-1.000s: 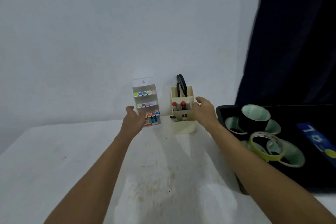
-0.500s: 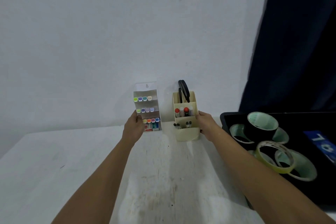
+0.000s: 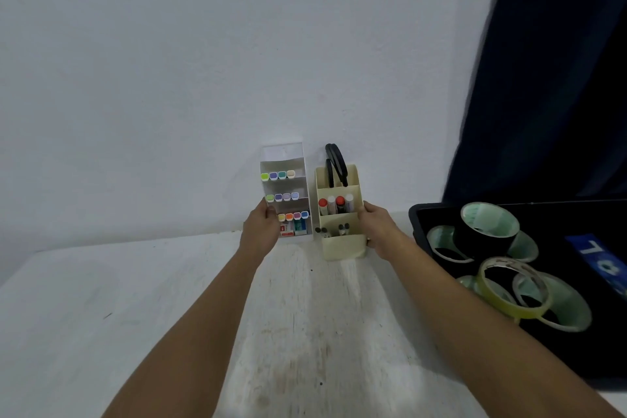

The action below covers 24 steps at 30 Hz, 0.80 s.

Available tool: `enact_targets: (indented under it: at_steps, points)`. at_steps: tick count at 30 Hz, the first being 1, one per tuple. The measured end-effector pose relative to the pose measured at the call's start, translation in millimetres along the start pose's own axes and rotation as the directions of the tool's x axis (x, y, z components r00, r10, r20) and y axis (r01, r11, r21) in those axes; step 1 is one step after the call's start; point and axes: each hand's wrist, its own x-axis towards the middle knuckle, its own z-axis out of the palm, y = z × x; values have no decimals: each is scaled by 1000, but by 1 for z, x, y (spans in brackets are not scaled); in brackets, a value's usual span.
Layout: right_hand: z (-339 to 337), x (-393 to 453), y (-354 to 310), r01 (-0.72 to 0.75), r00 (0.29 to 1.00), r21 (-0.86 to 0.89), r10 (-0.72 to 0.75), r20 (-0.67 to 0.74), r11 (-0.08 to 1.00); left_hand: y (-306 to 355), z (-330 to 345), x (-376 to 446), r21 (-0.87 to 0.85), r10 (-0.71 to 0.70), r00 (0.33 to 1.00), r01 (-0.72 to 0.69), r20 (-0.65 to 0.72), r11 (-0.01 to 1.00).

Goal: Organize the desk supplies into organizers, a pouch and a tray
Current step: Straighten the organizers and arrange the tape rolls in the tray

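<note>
1. White desk [image 3: 135, 316], far edge against a pale wall. Both forearms reach toward the far centre.
2. Clear tiered organizer [image 3: 286, 192] stands upright at the far centre, against the wall. Three rows of coloured marker caps [image 3: 278, 175] show in its tiers; small boxes sit in the lowest slot.
3. Left hand [image 3: 261, 231] grasps the clear organizer at its lower left side, thumb on the front near the bottom row of caps.
4. Cream organizer [image 3: 342, 244] stands just right of the clear one, a narrow gap between them. Black scissors handles [image 3: 336, 163] rise from its rear compartment; markers [image 3: 336, 204] with red and white caps stand in the middle one; small dark-tipped items sit in the front one, too small to identify.
5. Right hand [image 3: 378, 229] grasps the cream organizer on its right side, fingers curled round the wall.
6. Black tray [image 3: 415, 217] sits at the right of the desk, near the cream organizer but apart from it. It holds several tape rolls: a black roll [image 3: 488, 231] at the far end, a yellow roll [image 3: 512, 288] nearer, pale green ones around them.
7. Dark curtain [image 3: 549, 78] hangs at the far right.
</note>
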Motion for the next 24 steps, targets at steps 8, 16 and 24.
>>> enact_targets:
  at_steps: [8,16,24]
  points:
    - [4,6,-1,-7,1000,-68,6,-15,998,4,8,1,-34,-1,1000,1,5,999]
    - [2,8,0,23,1000,-124,-24,-5,992,6,7,2,-54,-26,999,27,30,998]
    - [-10,1,-12,17,996,-214,2,89,977,11,8,-1,-99,-57,998,58,18,993]
